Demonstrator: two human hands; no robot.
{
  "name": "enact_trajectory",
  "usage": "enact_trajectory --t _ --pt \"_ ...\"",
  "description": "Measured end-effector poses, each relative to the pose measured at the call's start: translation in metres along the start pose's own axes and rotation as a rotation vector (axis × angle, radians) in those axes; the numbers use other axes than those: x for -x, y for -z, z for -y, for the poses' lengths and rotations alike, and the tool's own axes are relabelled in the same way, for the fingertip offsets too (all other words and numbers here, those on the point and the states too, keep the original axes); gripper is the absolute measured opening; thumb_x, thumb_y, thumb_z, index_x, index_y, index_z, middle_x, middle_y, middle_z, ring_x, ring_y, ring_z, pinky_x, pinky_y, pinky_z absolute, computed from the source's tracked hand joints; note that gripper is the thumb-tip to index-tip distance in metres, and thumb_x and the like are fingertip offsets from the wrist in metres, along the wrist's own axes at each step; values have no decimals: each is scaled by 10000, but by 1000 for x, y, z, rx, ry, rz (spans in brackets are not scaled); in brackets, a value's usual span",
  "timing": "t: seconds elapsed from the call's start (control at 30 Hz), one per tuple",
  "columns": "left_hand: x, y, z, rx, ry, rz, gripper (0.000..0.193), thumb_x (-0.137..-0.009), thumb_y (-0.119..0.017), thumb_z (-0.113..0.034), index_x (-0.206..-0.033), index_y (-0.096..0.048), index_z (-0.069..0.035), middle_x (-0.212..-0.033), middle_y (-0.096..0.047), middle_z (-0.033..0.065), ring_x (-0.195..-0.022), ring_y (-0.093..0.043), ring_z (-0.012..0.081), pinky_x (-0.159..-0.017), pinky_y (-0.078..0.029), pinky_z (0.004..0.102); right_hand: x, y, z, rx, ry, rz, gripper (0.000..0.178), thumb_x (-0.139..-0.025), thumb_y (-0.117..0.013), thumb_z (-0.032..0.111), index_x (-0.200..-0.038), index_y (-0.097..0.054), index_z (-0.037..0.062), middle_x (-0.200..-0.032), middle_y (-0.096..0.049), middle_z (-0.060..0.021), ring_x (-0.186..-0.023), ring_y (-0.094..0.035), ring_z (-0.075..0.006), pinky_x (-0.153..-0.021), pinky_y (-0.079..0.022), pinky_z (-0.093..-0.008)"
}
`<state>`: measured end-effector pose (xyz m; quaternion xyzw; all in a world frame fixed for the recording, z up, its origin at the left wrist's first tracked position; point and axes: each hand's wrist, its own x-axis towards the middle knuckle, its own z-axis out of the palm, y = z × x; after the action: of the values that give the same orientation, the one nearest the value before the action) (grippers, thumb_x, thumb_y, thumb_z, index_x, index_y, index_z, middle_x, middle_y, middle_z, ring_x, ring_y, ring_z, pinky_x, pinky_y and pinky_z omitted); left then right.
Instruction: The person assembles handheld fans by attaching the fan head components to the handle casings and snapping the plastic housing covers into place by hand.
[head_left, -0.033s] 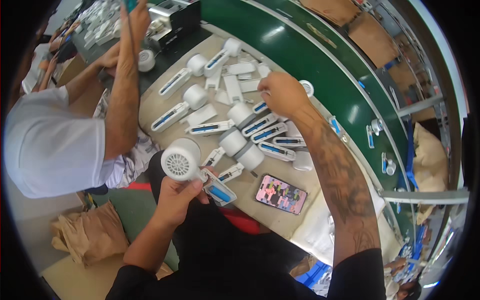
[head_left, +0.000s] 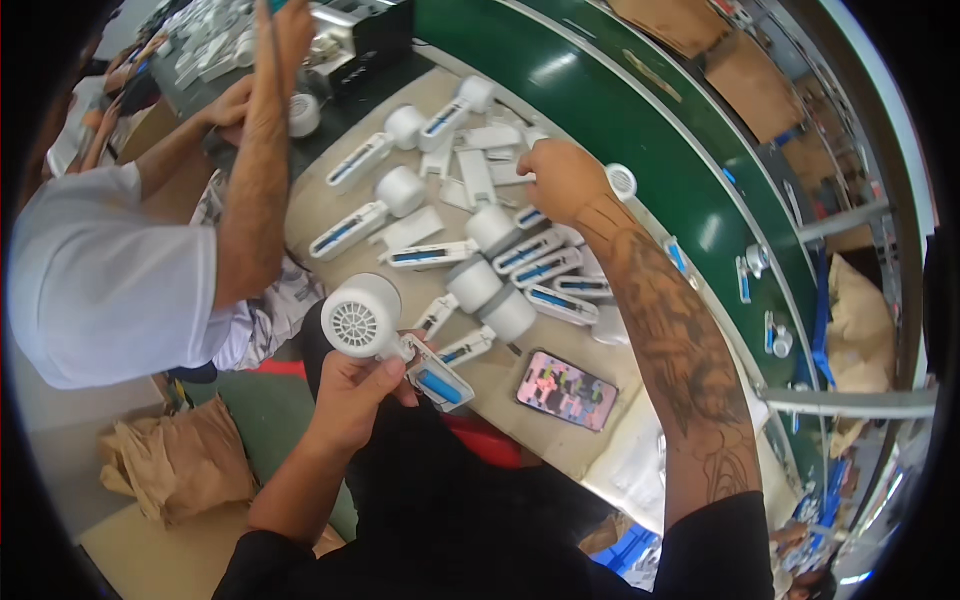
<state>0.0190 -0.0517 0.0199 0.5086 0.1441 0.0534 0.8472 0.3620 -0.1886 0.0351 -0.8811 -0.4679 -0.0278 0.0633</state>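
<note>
My left hand [head_left: 362, 395] is closed round a white hand-held fan [head_left: 365, 318]. The fan's round grille faces up, and its handle is uncovered, showing a blue cylindrical battery [head_left: 438, 386] inside. Over the right side of a pile of similar fans, my right hand [head_left: 565, 182] is curled. Its fingertips are mostly hidden, so I cannot make out what they hold. Right below it lie open fan handles with blue cells, such as this open handle [head_left: 545, 267]. White handle covers [head_left: 477, 177] lie loose just left of that hand.
A phone [head_left: 568, 390] with a lit screen lies on the beige table near me. To the left, a co-worker in a white shirt [head_left: 120, 270] reaches over a dark table. Beyond runs a green conveyor [head_left: 560, 75] carrying a few fans. A brown paper bag [head_left: 180, 460] stands at lower left.
The view has shifted slightly, so the table and pile sit a little further right. My right hand is slightly nearer the pile's left; my left hand keeps the fan in place.
</note>
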Motion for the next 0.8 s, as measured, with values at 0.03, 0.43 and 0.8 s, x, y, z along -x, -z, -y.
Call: enact_trajectory --t 0.03,0.43,0.8 --pt "4 5 -5 1 26 -34 415 -977 -599 -217 -1286 -562 59 -1166 -678 196 -863 -683 176 -667 -558 266 -22 -11 4 106 15 50 166 -759 -651 49 -886 -754 76 -962 -718 -179 -906 -698 -357 -772 -575 -426" --pt "-11 33 -13 251 -21 -159 417 -1014 -516 -271 -1262 -569 60 -1232 -652 186 -803 -651 164 -733 -540 298 -27 42 39 128 -58 5 519 -842 -627 99 -1342 -504 157 -816 -691 -161 -748 -689 -353 -661 -540 -461" --pt "-50 -38 -17 328 -157 -41 293 -981 -588 -208 -1089 -653 57 -984 -684 96 -856 -654 160 -801 -513 307 130 116 124 -1444 -374 -246 452 -883 -640 -58 -1307 -480 -51 -1171 -605 -148 -772 -721 -182 -599 -568 -235"
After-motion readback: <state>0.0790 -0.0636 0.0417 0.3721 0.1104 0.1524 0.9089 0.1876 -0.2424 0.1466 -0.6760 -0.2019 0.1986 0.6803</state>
